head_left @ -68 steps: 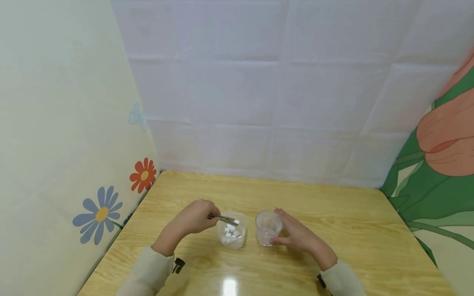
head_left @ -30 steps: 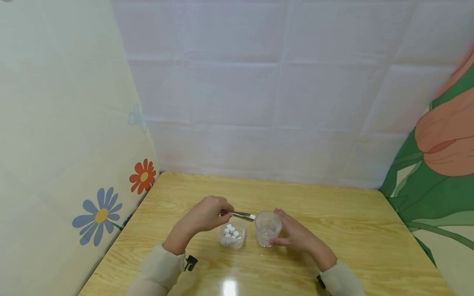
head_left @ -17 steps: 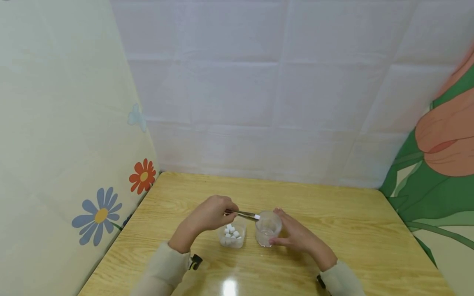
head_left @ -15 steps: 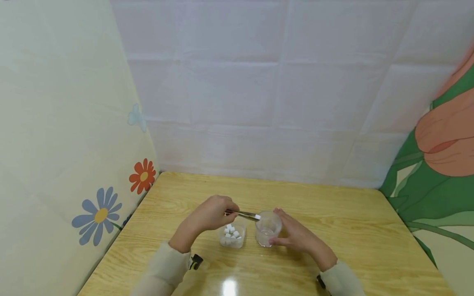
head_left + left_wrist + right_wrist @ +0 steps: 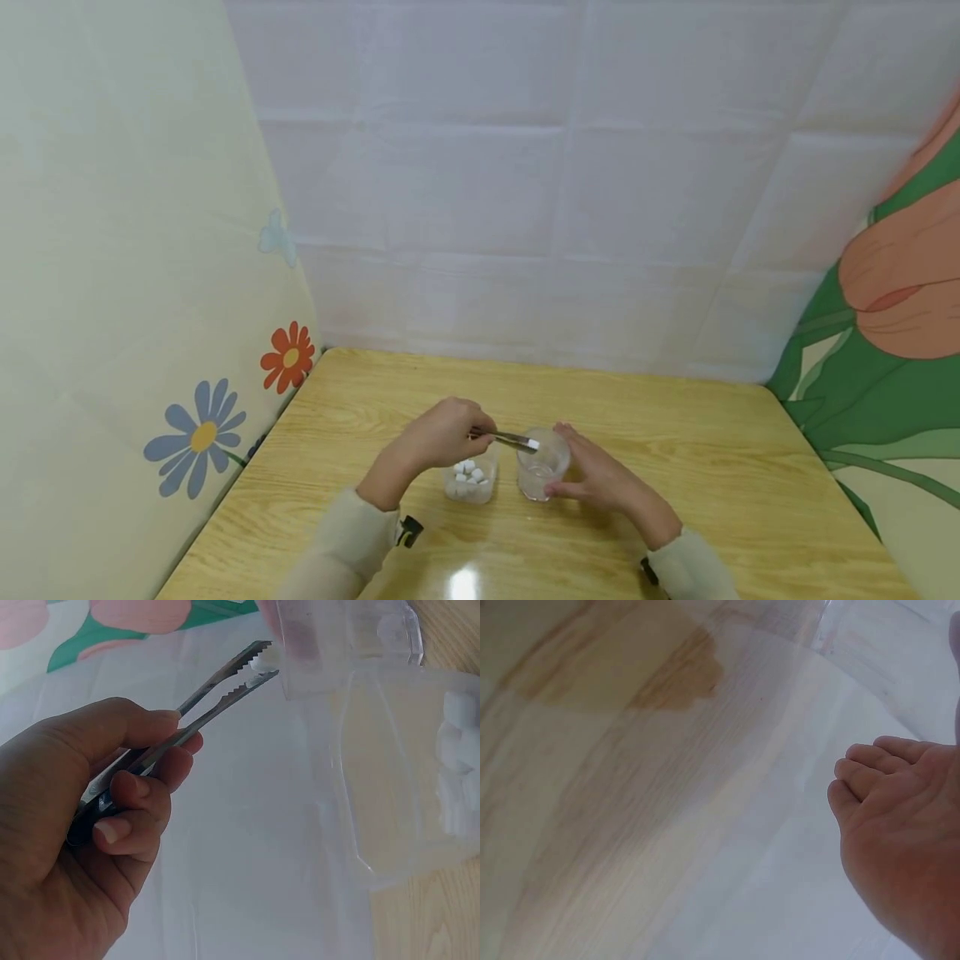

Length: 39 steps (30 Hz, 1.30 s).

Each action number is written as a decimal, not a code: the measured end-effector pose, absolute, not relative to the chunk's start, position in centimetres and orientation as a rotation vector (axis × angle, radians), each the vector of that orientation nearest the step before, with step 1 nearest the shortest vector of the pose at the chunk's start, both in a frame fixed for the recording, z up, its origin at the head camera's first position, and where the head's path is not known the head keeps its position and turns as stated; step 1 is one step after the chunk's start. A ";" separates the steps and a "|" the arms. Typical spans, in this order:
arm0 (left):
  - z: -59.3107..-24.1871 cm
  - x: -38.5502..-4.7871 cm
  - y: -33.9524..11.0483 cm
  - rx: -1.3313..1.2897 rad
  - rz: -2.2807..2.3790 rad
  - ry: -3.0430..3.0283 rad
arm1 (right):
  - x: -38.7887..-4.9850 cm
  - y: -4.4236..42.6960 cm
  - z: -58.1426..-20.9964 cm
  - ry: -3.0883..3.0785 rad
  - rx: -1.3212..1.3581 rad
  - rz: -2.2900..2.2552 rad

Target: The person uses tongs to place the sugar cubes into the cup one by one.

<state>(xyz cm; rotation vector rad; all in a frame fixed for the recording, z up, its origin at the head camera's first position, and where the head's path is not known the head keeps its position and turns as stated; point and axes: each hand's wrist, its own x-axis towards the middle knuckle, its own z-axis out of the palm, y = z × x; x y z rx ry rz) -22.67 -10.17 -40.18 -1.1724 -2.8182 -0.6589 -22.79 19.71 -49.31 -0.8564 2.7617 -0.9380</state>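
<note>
My left hand (image 5: 450, 435) grips small metal tongs (image 5: 504, 437) between thumb and fingers. The serrated tips hold a white cube (image 5: 533, 445), which is over the mouth of a clear glass (image 5: 538, 483). In the left wrist view, the tongs (image 5: 214, 701) reach toward the glass's wall, and the cube (image 5: 264, 661) is partly hidden between the tips. My right hand (image 5: 603, 477) holds the glass from the right, thumb in front and fingers at the far side. Several more white cubes (image 5: 469, 469) lie in a clear square container (image 5: 471, 497) left of the glass, below my left hand.
The container and glass stand close together on a wood-grain table (image 5: 645, 417). A pale cloth backdrop (image 5: 465, 183) rises behind the table's far edge. Flower-printed sheets stand at the left (image 5: 90, 275) and right (image 5: 900, 400).
My left hand has moved right with the tongs, carrying the white cube from above the container to over the glass mouth. My right hand and the glass have stayed in place.
</note>
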 end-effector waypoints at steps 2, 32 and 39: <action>-40.4 -22.8 -9.9 -1.177 -0.665 -2.824 | -22.8 19.7 -49.4 2.755 -0.870 -0.944; -41.1 -23.3 -7.2 -1.221 -0.631 -2.885 | -23.0 19.8 -49.5 2.761 -0.887 -0.929; -41.4 -23.2 -6.7 -1.196 -0.607 -2.888 | -23.1 19.8 -49.5 2.775 -0.877 -0.916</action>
